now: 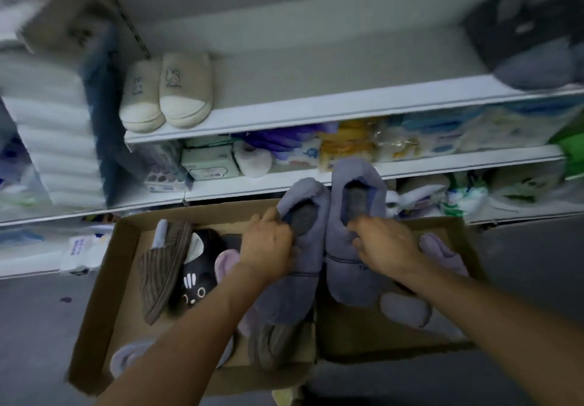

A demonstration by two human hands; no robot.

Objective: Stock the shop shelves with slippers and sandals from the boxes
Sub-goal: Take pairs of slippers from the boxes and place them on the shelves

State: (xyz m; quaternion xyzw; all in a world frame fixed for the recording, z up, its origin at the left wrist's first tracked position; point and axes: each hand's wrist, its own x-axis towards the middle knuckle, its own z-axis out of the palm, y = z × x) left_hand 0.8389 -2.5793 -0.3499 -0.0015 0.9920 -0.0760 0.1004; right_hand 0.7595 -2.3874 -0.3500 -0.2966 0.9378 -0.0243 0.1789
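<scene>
White shop shelving (316, 111) fills the wall ahead of you, and on the floor below it sit two open cardboard boxes side by side. At the left end of the upper shelf stands a pair of cream slippers (167, 89), toes out; the shelf to the right of them is bare until a blurred grey-blue shape at the far right edge. That gap looks like the obvious place for what you are carrying.

The left box (104, 295) holds a brown ribbed slipper (164, 266) lying on its side, then a black one with a cartoon face (197, 276), then more lilac ones nearer you. Your left hand (268, 250) comes next: its fingers are curled over the collar of the left grey-blue slipper (297, 257), pinching the edge of the opening. Right beside it, touching along the inner side, is the right grey-blue slipper (350, 247), gripped the same way by your right hand (385, 247), fingertips tucked into the mouth. Both are lifted above the boxes, toes toward you. Further right, the right box (467, 247) holds more lilac slippers.

To do this well, keep the two pressed together as a pair, turn them so the toes face outward like the cream pair, and set them down square to the shelf edge, just beside that pair.
</scene>
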